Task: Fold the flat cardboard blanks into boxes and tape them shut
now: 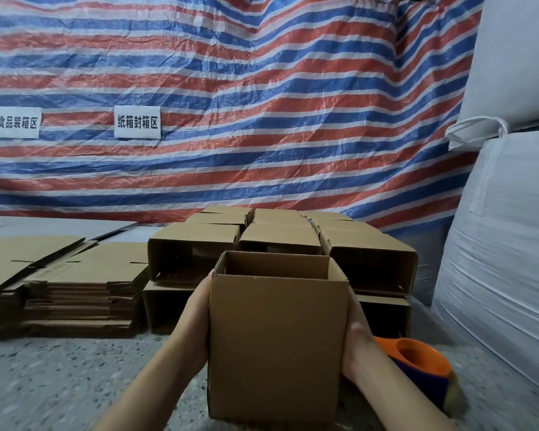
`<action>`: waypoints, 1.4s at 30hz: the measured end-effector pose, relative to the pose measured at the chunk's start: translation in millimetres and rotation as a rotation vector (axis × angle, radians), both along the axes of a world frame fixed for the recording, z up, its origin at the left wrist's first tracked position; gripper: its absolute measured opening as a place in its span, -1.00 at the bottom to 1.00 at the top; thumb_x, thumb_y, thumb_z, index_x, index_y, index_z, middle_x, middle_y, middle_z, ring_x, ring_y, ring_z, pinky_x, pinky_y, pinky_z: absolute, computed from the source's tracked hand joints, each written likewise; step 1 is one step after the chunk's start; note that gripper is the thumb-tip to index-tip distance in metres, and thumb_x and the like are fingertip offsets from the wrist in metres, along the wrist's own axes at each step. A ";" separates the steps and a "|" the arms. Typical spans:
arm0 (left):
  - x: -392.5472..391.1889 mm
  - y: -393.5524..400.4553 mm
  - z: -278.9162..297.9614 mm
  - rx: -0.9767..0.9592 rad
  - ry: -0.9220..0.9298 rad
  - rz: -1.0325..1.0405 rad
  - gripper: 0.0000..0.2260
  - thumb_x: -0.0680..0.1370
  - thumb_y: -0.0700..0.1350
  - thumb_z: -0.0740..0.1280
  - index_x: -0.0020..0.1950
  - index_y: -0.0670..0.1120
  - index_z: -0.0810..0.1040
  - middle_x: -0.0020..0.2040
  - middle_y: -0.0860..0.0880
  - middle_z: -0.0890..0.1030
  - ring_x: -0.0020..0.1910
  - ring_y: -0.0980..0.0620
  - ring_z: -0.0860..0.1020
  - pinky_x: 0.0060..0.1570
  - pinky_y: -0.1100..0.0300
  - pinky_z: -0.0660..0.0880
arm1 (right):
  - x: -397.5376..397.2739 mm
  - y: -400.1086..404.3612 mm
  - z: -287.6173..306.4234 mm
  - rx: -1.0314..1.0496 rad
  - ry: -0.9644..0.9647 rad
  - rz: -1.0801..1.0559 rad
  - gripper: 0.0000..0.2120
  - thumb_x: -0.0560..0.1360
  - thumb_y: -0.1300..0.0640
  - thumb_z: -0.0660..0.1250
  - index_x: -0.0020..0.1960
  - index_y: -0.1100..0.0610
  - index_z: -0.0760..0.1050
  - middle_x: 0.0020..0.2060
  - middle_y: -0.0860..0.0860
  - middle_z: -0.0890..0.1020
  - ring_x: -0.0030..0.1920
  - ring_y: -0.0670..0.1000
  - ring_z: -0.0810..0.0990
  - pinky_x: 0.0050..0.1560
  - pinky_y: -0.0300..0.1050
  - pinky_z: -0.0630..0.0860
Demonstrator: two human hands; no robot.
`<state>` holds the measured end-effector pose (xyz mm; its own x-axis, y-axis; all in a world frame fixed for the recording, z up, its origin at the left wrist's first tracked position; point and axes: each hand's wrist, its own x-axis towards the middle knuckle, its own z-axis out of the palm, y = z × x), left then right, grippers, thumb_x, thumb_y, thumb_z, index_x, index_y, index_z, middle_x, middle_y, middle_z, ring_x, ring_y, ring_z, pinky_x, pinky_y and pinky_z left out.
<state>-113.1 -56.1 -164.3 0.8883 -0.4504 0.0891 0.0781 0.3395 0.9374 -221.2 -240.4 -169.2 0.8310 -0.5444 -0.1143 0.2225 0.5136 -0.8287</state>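
Left hand (196, 309) and right hand (357, 346): pressed flat against opposite sides of one folded box (277, 343), held between them; fingers hidden behind it. Box: upright, long axis vertical, open mouth upward. Just right of the right hand: orange tape dispenser (417, 365) on speckled concrete floor (75, 384). Beyond the hands: stacked folded boxes (280, 241), mouths facing the person. Left: piles of flat cardboard blanks (81, 287). Behind: striped tarpaulin (262, 88) with two labels; right, white bulk sacks (504, 244).

Striped tarp (262, 88) with two signs (137, 122); white sacks (504, 244) right.
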 end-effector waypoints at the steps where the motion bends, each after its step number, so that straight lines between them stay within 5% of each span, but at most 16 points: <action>1: -1.0 1.8 -0.1 -0.005 -0.004 -0.008 -0.63 0.57 0.01 0.29 -0.39 -0.02 0.70 -0.38 -0.08 0.66 -0.47 0.03 0.62 -0.52 0.23 0.50 | -0.2 -0.2 -0.1 -0.003 -0.009 0.004 -0.37 0.56 -0.32 0.15 -0.31 0.09 0.74 -0.29 0.16 0.73 -0.39 0.13 0.71 -0.47 -0.08 0.59; 5: -3.7 7.4 -1.0 -0.018 -0.007 -0.053 -0.75 0.58 0.02 0.30 -0.13 -0.04 0.73 -0.35 -0.11 0.66 -0.44 -0.01 0.63 -0.50 0.20 0.52 | 0.9 -0.6 -2.9 -0.021 -0.033 0.009 -0.36 0.56 -0.33 0.13 -0.29 0.09 0.74 -0.26 0.16 0.73 -0.36 0.13 0.72 -0.46 -0.08 0.59; 7: -3.4 8.4 1.3 -0.031 -0.002 -0.065 -0.85 0.56 -0.04 0.32 -0.01 0.09 0.70 -0.32 -0.12 0.67 -0.43 -0.02 0.64 -0.49 0.17 0.53 | 1.5 -0.1 -3.4 -0.024 -0.042 0.001 -0.39 0.55 -0.33 0.15 -0.27 0.08 0.75 -0.25 0.16 0.74 -0.34 0.14 0.73 -0.44 -0.07 0.60; 10: 2.6 7.2 3.5 -0.019 0.003 -0.023 -0.73 0.54 -0.14 0.36 0.11 0.23 0.50 -0.22 -0.13 0.70 -0.35 -0.07 0.67 -0.46 0.12 0.56 | 2.2 -1.1 -4.3 -0.036 -0.056 -0.003 -0.39 0.54 -0.34 0.16 -0.27 0.08 0.75 -0.24 0.16 0.74 -0.34 0.13 0.73 -0.44 -0.08 0.60; 17: 1.6 10.3 1.1 0.005 -0.057 -0.059 -0.88 0.56 -0.14 0.35 0.05 -0.14 0.61 -0.23 -0.16 0.65 -0.37 -0.04 0.62 -0.44 0.15 0.54 | 0.0 -0.6 -3.9 -0.091 -0.080 0.000 -0.41 0.57 -0.35 0.10 -0.23 -0.03 0.75 -0.19 0.13 0.75 -0.26 0.12 0.75 -0.37 -0.06 0.63; 25: -1.8 11.8 -0.8 -0.007 -0.110 -0.024 -0.90 0.55 -0.07 0.36 -0.09 -0.03 0.66 -0.20 -0.16 0.67 -0.34 -0.05 0.63 -0.42 0.13 0.56 | 1.2 -7.7 -1.4 -0.179 0.079 0.045 -0.34 0.67 -0.14 0.09 -0.49 0.06 0.63 -0.47 0.04 0.64 -0.52 -0.01 0.61 -0.53 -0.19 0.51; 36: 0.7 16.7 -2.0 0.025 -0.217 -0.029 -0.70 0.41 0.16 0.35 -0.05 -0.01 0.70 -0.16 -0.15 0.68 -0.27 -0.04 0.63 -0.32 0.12 0.56 | -2.7 -7.0 2.2 -0.236 0.091 0.061 -0.34 0.67 -0.13 0.05 -0.48 0.04 0.62 -0.47 0.02 0.62 -0.50 -0.03 0.61 -0.51 -0.18 0.51; 42: 0.2 23.6 -9.6 0.082 -0.306 -0.112 -0.20 0.32 0.54 0.13 0.27 -0.04 0.54 0.16 -0.14 0.65 0.15 -0.15 0.61 0.23 -0.17 0.46 | -4.1 -7.7 2.8 -0.245 0.085 0.078 -0.35 0.67 -0.14 0.06 -0.47 0.05 0.61 -0.48 0.01 0.61 -0.50 -0.04 0.60 -0.52 -0.18 0.50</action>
<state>-112.9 -32.6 -174.0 0.7708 -0.5602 0.3032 -0.1786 0.2669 0.9470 -225.4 -248.1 -166.4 0.8647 -0.4988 -0.0580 0.1147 0.3086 -0.9442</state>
